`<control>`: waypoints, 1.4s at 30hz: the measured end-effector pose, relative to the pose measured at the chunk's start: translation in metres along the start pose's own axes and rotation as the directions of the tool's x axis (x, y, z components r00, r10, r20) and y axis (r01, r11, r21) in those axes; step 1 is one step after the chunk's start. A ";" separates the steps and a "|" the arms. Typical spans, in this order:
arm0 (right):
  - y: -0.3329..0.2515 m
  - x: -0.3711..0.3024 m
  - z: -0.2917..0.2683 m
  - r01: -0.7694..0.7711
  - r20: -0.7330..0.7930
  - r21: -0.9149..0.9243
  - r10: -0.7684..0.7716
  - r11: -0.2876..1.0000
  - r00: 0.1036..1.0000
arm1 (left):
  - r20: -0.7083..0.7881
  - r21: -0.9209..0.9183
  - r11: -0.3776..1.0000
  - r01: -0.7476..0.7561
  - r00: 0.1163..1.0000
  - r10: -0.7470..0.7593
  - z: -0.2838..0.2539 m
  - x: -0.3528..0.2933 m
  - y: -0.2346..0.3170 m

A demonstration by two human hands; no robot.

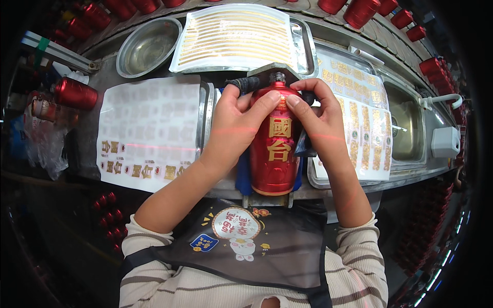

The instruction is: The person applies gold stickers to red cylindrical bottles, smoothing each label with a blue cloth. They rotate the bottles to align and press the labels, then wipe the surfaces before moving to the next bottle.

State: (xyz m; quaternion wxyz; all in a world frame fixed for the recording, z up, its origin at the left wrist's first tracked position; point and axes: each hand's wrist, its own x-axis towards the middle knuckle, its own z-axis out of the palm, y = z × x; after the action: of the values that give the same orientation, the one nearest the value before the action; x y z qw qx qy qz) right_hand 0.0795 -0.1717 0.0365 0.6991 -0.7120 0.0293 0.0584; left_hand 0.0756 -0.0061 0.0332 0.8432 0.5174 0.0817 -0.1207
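Note:
A glossy red bottle (275,177) with large gold characters lies in front of me, its dark neck pointing away. It rests on a holder with blue padding (243,172) at its sides. My left hand (237,117) grips the bottle's left shoulder, the thumb pressed on its upper front. From the other side my right hand (321,115) does the same, index finger bent by the neck. Both thumbtips sit close together by a small gold decal (282,104), which they partly cover. The other fingertips are partly hidden behind the bottle.
On the left lies a white sheet of gold character decals (149,128); on the right, more decal sheets (367,138) on trays. Behind are a metal basin (123,64) and a gold-striped sheet (233,38). A sink (418,143), white jug (446,142) and several red bottles (359,13) stand around.

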 end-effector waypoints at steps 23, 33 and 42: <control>0.011 -0.037 -0.010 0.011 0.043 -0.011 -0.010 1.000 0.999 | 0.039 0.078 0.995 -0.061 0.998 0.059 -0.014 -0.025 -0.024; 0.017 -0.056 -0.005 -0.011 0.010 0.049 0.010 0.999 1.000 | 0.116 0.107 0.993 -0.053 0.992 0.041 -0.024 -0.047 -0.028; 0.015 -0.059 -0.004 -0.040 0.044 0.003 0.040 0.999 0.998 | 0.155 0.126 0.988 -0.085 0.986 0.065 -0.026 -0.047 -0.030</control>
State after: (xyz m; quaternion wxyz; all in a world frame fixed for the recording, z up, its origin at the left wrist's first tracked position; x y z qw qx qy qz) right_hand 0.0193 -0.1786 0.0289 0.6997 -0.7084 0.0286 0.0879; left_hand 0.0216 0.0098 0.0079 0.8148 0.5642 -0.0100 -0.1327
